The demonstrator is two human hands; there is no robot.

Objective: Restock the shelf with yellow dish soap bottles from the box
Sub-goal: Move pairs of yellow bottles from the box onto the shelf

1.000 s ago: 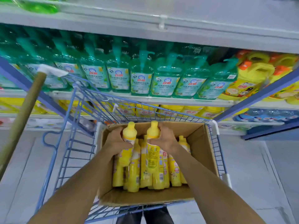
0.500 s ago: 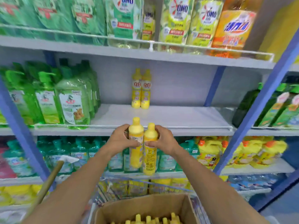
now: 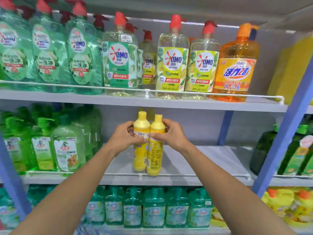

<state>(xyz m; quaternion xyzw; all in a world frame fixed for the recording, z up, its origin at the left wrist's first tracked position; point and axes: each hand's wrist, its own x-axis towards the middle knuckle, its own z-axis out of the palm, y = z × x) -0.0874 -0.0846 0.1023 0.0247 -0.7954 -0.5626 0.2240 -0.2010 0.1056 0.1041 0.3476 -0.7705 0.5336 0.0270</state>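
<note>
While I watched through the head camera, the left hand (image 3: 124, 138) gripped the left bottle (image 3: 140, 156) and the right hand (image 3: 171, 134) gripped the right bottle (image 3: 155, 160), each with fingers and thumb curled round the shoulder below the cap. Both yellow bottles were upright and pressed side by side, I judged so they could clear the rail (image 3: 194, 175) together and land as a neat pair. Their bases hung at the front of the middle shelf (image 3: 203, 160), the right one overlapping the rail; I could not tell whether either touched the board. Both were slim, round, glossy plastic with tapered necks, blunt caps and printed labels. The shelf was flat grey, the rail a thin white rod. Fat green pump bottles (image 3: 67, 150) stood to the left. The box was out of view.
</note>
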